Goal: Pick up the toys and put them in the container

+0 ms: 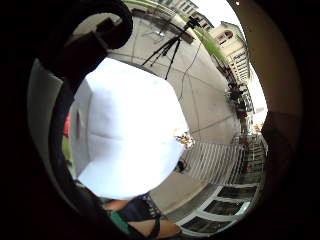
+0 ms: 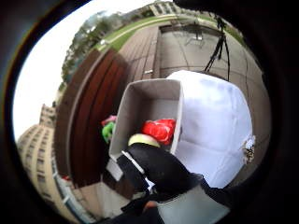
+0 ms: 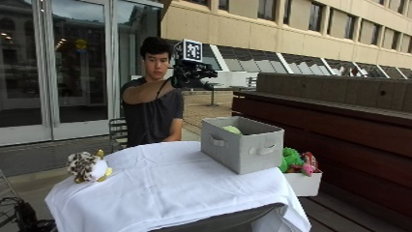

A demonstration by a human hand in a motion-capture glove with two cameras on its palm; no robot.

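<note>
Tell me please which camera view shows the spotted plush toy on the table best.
The outside view: the spotted plush toy sits whole at the edge of the white tablecloth, far from the grey container. Both palm views show it only as a tiny speck at the cloth's edge.

Outside view faces the table; palm views overlook it from above

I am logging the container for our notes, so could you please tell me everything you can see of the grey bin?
The grey bin is a rectangular, open-topped box that looks fabric-covered, with loop handles on two sides. It stands upright on the white tablecloth, near the table's edge by the wooden bench. Inside lie a yellow-green ball and a red toy. Nothing grips it.
</note>
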